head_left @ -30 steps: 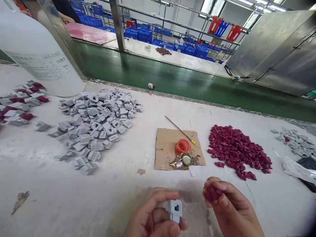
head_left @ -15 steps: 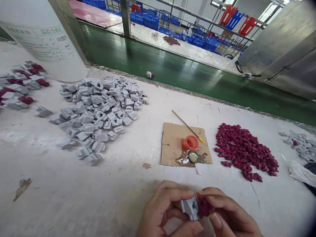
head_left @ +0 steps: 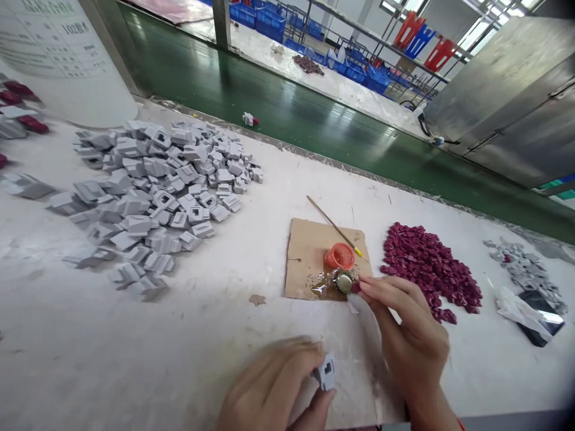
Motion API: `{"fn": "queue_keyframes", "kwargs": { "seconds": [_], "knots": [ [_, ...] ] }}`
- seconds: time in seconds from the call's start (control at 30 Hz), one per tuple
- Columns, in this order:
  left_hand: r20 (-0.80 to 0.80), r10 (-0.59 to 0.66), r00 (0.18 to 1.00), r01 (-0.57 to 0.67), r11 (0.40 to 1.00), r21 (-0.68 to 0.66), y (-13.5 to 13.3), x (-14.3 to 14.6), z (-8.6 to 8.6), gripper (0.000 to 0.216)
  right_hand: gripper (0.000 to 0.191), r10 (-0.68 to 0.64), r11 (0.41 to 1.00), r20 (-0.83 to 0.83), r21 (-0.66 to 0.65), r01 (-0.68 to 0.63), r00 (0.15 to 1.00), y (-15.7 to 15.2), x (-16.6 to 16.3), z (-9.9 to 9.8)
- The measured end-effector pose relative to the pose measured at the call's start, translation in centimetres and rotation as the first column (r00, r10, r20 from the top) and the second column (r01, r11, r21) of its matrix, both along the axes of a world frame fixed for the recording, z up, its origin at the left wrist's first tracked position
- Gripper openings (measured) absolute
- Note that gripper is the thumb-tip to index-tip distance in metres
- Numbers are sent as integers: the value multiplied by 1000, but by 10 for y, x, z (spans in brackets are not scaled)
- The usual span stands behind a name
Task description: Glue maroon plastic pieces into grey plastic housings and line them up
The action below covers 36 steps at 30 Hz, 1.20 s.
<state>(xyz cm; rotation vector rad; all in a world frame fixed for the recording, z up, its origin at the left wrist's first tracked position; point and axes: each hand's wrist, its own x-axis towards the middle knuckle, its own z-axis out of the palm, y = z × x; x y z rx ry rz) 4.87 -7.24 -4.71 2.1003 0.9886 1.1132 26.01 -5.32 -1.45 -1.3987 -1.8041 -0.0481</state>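
Between the thumb and fingers of my left hand [head_left: 281, 386] is a small grey plastic part [head_left: 326, 372], its square hole facing me. My right hand [head_left: 404, 329] pinches a small dark red part [head_left: 356, 287], mostly covered by the fingertips, at the right edge of a bottle cap [head_left: 344, 282]. The cap lies on a piece of cardboard [head_left: 299, 239], in a wet, shiny patch. Just behind the cap sits a small red cup [head_left: 340, 256]. A thin stick [head_left: 330, 220] with a yellow tip lies across the cardboard's far edge.
Grey parts [head_left: 153, 191] are heaped at left, beside a large white container [head_left: 85, 72]. Dark red parts [head_left: 426, 263] form a pile at right. Farther right are more small grey pieces [head_left: 525, 263] and a dark flat object [head_left: 541, 323]. A green conveyor belt [head_left: 314, 114] runs behind.
My hands have parted. The right one has carried the dark red part forward to the bottle cap; the left keeps the grey part, slightly left of before. The view has shifted a little.
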Motion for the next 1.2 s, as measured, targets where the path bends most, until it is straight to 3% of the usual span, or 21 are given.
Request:
{"fn": "queue_keyframes", "kwargs": {
  "seconds": [0.17, 0.57, 0.93, 1.2],
  "knots": [
    [-94, 17, 995, -6, 993, 119, -1, 3, -6, 30, 31, -2, 1000, 99, -13, 3, 995, 5, 1, -5],
    [-130, 52, 990, -40, 995, 91, -3, 4, -6, 26, 30, -14, 1000, 131, -23, 18, 991, 6, 0, -9],
    [-66, 48, 997, -47, 999, 20, 0, 8, -1, 20, 29, -57, 998, 12, 15, 57, 998, 1, -3, -8],
    [-59, 59, 997, -59, 998, -3, -2, 6, -3, 20, 27, -32, 998, 30, -47, 34, 999, 6, -1, -11]
  ]
}}
